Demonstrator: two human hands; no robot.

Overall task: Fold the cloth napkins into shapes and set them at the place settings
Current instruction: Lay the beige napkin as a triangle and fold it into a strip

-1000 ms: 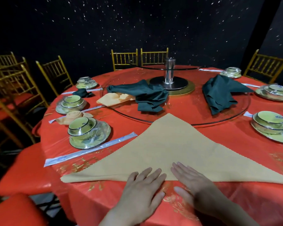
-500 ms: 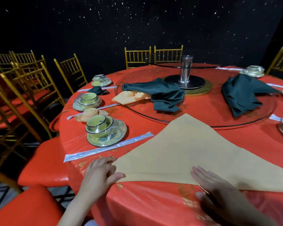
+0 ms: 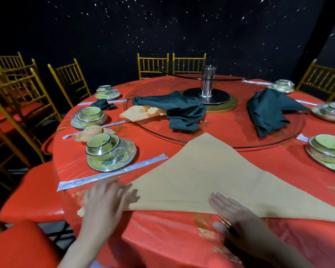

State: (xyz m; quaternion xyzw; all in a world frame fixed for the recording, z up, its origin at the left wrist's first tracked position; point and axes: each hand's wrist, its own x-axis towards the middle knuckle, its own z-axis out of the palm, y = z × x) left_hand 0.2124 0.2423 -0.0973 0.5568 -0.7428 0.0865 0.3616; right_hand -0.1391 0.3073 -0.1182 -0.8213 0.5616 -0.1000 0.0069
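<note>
A tan cloth napkin (image 3: 211, 176), folded into a wide triangle, lies on the red tablecloth in front of me, its tip pointing at the glass turntable. My left hand (image 3: 104, 202) holds the napkin's left corner, and a bit of cloth peeks out under the hand. My right hand (image 3: 232, 215) lies flat, fingers straight, on the long folded edge near its middle. A rolled orange napkin (image 3: 93, 131) sits by the place setting (image 3: 106, 149) at my left.
A wrapped chopstick sleeve (image 3: 112, 173) lies just left of the napkin. The glass turntable (image 3: 230, 132) carries two dark green napkins (image 3: 182, 111) and a loose orange napkin (image 3: 141, 113). Another place setting (image 3: 329, 149) is at right. Gold chairs (image 3: 70, 80) ring the table.
My left hand slid left along the folded edge to the napkin's left corner and took hold of it. My right hand stayed flat on the edge. The view swung left, then back.
</note>
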